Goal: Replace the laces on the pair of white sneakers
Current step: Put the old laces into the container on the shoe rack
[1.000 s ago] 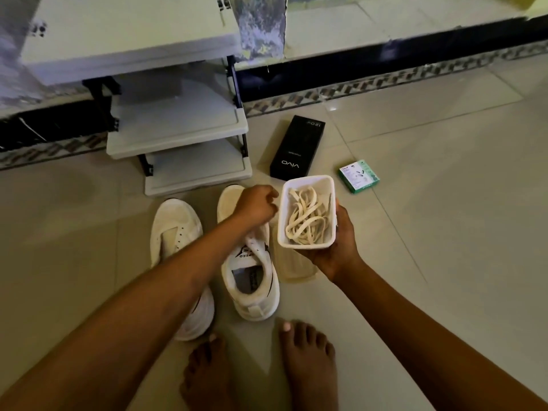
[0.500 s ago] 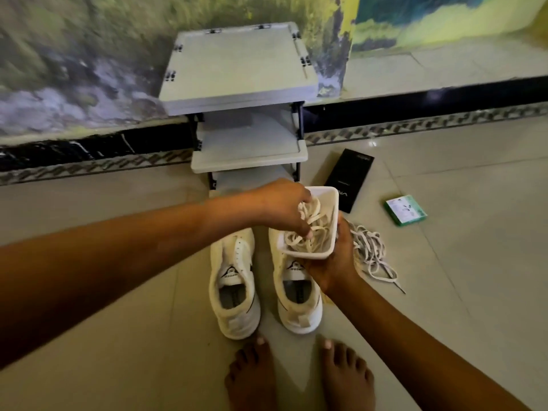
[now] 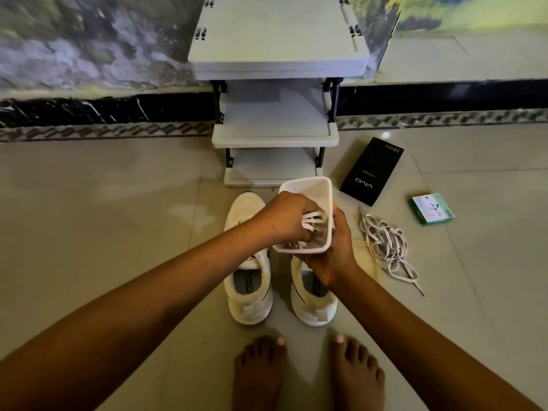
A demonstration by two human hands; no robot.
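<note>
Left hand [image 3: 284, 221] fingers grasping laces [image 3: 311, 221] inside white tub [image 3: 318, 191]. Right hand [image 3: 335, 250] fingers clenched round tub, above sneakers [image 3: 249, 292]. Loose laces [image 3: 385, 244] at 3 o'clock.

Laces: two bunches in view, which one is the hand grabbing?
The cream flat laces inside the white plastic tub; the left hand grips them. The other white laces lie loose on the floor tiles, untouched.

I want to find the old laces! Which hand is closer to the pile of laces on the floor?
The right hand. It holds the white tub just left of the loose laces on the floor. The left hand is farther away, reaching into the tub.
</note>
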